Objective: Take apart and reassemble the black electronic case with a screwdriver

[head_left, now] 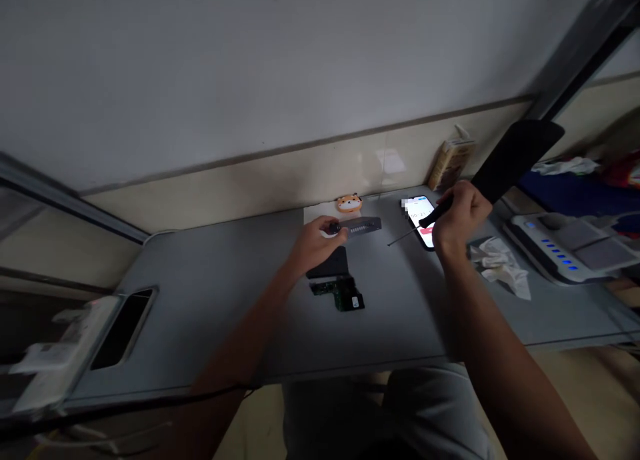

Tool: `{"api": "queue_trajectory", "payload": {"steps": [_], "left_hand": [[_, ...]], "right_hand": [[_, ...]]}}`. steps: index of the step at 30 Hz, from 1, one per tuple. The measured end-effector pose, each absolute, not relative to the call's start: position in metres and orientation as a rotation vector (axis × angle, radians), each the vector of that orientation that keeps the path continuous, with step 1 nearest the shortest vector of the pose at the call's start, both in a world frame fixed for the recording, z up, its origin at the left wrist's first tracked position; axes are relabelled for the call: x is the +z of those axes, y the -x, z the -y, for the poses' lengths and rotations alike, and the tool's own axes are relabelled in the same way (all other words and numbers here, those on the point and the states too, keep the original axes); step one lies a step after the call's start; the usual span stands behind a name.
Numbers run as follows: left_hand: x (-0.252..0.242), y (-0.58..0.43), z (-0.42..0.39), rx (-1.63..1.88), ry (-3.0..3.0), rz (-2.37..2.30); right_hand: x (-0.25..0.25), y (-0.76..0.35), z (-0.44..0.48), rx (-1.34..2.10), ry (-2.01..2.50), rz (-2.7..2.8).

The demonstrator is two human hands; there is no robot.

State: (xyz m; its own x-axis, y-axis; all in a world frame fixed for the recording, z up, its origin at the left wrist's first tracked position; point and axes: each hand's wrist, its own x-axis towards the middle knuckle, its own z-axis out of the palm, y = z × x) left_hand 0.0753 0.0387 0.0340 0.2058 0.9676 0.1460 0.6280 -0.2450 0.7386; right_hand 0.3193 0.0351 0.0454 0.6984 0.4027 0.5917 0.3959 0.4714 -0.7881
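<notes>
The left hand (314, 245) grips one flat dark grey plastic box (361, 227) on the grey desk (210, 300). The right hand (457, 217) is closed around one thin black-handled screwdriver (414, 230). One green circuit board (339, 291) lies just beside.

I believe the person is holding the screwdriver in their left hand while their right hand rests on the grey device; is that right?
Not quite: the hands are swapped. The head view shows the right hand holding the screwdriver, while the left hand rests on the grey device.
</notes>
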Motion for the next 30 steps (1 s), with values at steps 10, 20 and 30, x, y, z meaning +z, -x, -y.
{"api": "queue_trajectory", "payload": {"steps": [10,20,30], "left_hand": [[0.029,-0.096,-0.019,0.804,-1.926,-1.411],[0.023,-0.091,-0.01,0.431,-2.456,-1.078],[0.022,-0.004,-0.021,0.704,-2.244,-1.492]], "right_hand": [[0.048,-0.33,-0.034,-0.036,1.115,0.898],[0.038,-0.348,-0.043,0.023,1.11,0.718],[0.041,-0.288,-0.027,0.082,1.146,0.957]]}}
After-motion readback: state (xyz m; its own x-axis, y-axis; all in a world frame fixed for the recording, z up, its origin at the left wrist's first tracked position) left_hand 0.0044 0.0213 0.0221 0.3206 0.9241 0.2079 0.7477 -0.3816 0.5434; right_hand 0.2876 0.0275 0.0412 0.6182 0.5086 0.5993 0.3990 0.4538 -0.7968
